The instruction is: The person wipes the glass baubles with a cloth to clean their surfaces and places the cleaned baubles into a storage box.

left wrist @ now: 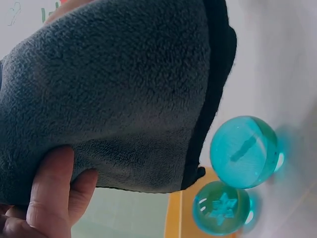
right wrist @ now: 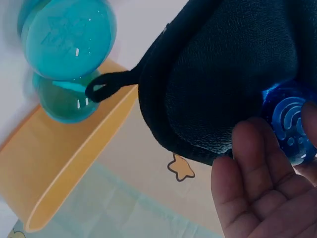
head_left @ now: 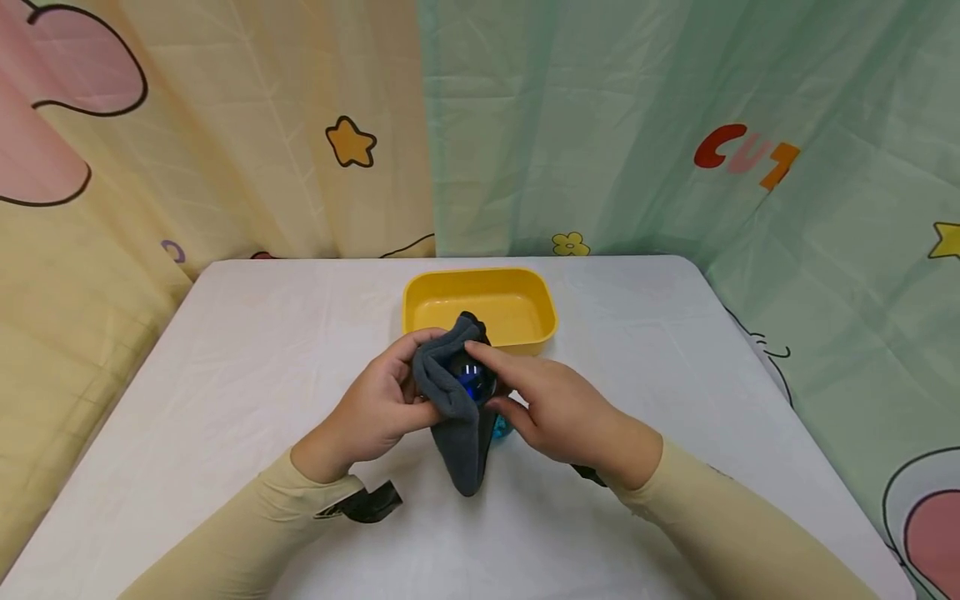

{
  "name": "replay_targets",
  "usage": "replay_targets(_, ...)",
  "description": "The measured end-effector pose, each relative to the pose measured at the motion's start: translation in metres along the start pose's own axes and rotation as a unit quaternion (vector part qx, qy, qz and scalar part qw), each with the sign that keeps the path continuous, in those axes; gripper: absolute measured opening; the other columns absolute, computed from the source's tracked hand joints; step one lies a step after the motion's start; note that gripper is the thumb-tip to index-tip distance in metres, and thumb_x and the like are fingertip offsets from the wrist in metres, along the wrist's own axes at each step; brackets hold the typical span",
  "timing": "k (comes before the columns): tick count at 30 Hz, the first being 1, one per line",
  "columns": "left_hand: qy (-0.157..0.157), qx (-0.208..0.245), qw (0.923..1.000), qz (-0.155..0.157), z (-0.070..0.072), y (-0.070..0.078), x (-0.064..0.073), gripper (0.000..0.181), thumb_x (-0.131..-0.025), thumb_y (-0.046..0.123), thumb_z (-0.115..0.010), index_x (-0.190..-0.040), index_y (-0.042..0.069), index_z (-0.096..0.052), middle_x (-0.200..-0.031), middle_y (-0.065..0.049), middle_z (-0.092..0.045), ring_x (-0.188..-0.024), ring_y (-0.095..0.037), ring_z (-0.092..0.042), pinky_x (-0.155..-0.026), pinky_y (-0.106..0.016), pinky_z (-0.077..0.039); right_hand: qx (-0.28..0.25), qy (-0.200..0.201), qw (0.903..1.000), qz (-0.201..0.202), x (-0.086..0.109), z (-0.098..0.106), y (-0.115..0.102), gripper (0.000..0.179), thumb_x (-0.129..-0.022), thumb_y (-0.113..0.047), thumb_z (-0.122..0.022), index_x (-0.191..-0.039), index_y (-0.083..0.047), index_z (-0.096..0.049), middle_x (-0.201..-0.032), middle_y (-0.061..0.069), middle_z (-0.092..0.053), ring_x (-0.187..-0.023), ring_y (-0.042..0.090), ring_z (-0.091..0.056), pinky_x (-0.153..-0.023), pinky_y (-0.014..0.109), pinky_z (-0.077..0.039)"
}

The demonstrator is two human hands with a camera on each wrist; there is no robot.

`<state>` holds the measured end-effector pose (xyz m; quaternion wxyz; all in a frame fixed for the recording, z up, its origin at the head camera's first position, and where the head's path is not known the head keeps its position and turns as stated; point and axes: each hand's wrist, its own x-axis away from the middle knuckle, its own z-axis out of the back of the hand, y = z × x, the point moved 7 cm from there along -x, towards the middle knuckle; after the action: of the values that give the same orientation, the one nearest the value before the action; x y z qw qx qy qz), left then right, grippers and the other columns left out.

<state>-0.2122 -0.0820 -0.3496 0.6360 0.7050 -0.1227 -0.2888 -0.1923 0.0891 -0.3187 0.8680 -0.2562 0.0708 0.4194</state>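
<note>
From my end: left hand [head_left: 367, 408] pinches a dark grey fleecy cloth with black edging [head_left: 463, 442] between thumb and fingers. Right hand [head_left: 558, 402] grips a glossy, see-through deep-blue ball [head_left: 474, 383] against the cloth's fold, above the white table [head_left: 285, 358]. I judge this ball's handling partway, not finished. Two clear teal balls [left wrist: 244, 152] [left wrist: 221, 208] sit near the yellow rectangular plastic tray [head_left: 480, 287], neither in hand; whether they're done, I can't tell.

Blue ball [head_left: 476, 383] against gray cloth [head_left: 458, 417]
</note>
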Motion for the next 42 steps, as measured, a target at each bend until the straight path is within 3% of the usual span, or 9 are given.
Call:
replay_targets(6,0.001,-0.008,1.0,-0.005,-0.001,0.002,0.0,0.069,-0.091,-0.012,-0.071,-0.151,-0.004,-0.039,-0.146,-0.028,-0.057,-0.115,-0.014,-0.069,-0.096,-0.026,-0.061,0.06,0.033,0.9975,0.018,0.0,0.005,-0.001,0.071,-0.091,-0.019,-0.083,-0.153,-0.005,-0.049,-0.126,0.006,-0.076,-0.102,0.018,-0.075,-0.091,0.035,-0.063)
replay_targets(12,-0.013,-0.02,0.9997,-0.002,-0.005,0.001,0.001,0.07,-0.091,-0.012,-0.07,-0.152,-0.003,-0.038,-0.144,-0.031,-0.057,-0.111,-0.016,-0.071,-0.093,-0.028,-0.063,-0.023,0.002,0.9953,-0.094,0.001,-0.003,0.009,0.058,-0.095,-0.028,-0.079,-0.14,-0.002,-0.054,-0.093,-0.001,-0.074,-0.067,0.005,-0.057,-0.06,0.02,-0.052)
replay_targets(15,-0.014,-0.02,0.9997,-0.003,-0.005,-0.001,0.001,0.07,-0.091,-0.011,-0.071,-0.152,-0.003,-0.038,-0.144,-0.031,-0.057,-0.111,-0.016,-0.071,-0.094,-0.028,-0.062,-0.052,0.0,0.9914,-0.121,0.002,-0.005,0.012,0.055,-0.097,-0.028,-0.078,-0.139,-0.003,-0.054,-0.093,-0.002,-0.073,-0.068,0.004,-0.055,-0.06,0.02,-0.052)
replay_targets(18,-0.01,-0.012,0.9999,-0.007,-0.003,0.0,0.0,0.071,-0.091,-0.011,-0.072,-0.152,-0.004,-0.037,-0.146,-0.03,-0.055,-0.115,-0.016,-0.07,-0.096,-0.028,-0.061,-0.059,0.01,0.9941,-0.091,0.001,-0.005,0.01,0.065,-0.097,-0.024,-0.078,-0.15,-0.003,-0.048,-0.106,0.0,-0.073,-0.082,0.007,-0.063,-0.07,0.022,-0.057)
replay_targets(23,0.0,0.012,0.9999,-0.009,0.0,0.003,-0.002,0.072,-0.091,-0.011,-0.072,-0.153,-0.003,-0.036,-0.151,-0.027,-0.052,-0.123,-0.015,-0.066,-0.101,-0.028,-0.059,-0.003,0.029,0.9994,0.018,0.001,-0.001,0.0,0.079,-0.095,-0.01,-0.078,-0.162,-0.005,-0.035,-0.131,0.009,-0.07,-0.106,0.019,-0.069,-0.093,0.033,-0.061)
replay_targets(28,-0.005,0.019,0.9998,-0.004,-0.001,0.002,-0.002,0.071,-0.091,-0.01,-0.073,-0.152,-0.004,-0.036,-0.15,-0.025,-0.053,-0.122,-0.014,-0.067,-0.1,-0.027,-0.06,0.06,0.037,0.996,0.056,0.0,0.002,-0.003,0.077,-0.091,-0.01,-0.082,-0.157,-0.004,-0.043,-0.131,0.011,-0.073,-0.115,0.023,-0.072,-0.099,0.038,-0.061)
replay_targets(32,-0.012,0.013,0.9998,-0.003,-0.003,0.0,-0.001,0.071,-0.091,-0.011,-0.071,-0.152,-0.005,-0.036,-0.147,-0.028,-0.055,-0.117,-0.015,-0.069,-0.097,-0.028,-0.061,0.058,0.019,0.9981,0.012,-0.001,0.002,0.001,0.069,-0.092,-0.022,-0.083,-0.148,-0.001,-0.05,-0.118,0.006,-0.076,-0.093,0.016,-0.072,-0.085,0.032,-0.063)
replay_targets(38,-0.021,0.006,0.9997,0.007,-0.007,-0.003,0.001,0.073,-0.091,-0.01,-0.073,-0.153,-0.003,-0.036,-0.144,-0.032,-0.056,-0.112,-0.016,-0.071,-0.093,-0.029,-0.063,-0.042,-0.012,0.9938,-0.102,0.0,-0.005,0.014,0.05,-0.097,-0.03,-0.077,-0.134,-0.002,-0.057,-0.088,-0.003,-0.071,-0.065,0.004,-0.052,-0.059,0.021,-0.05)
replay_targets(42,-0.018,0.005,0.9998,0.004,-0.006,-0.003,0.001,0.074,-0.09,-0.011,-0.074,-0.153,-0.003,-0.036,-0.144,-0.032,-0.056,-0.114,-0.016,-0.071,-0.095,-0.03,-0.062,-0.076,-0.005,0.9925,-0.096,0.001,-0.004,0.012,0.055,-0.098,-0.027,-0.077,-0.142,-0.004,-0.053,-0.1,-0.002,-0.073,-0.078,0.005,-0.061,-0.071,0.023,-0.057)
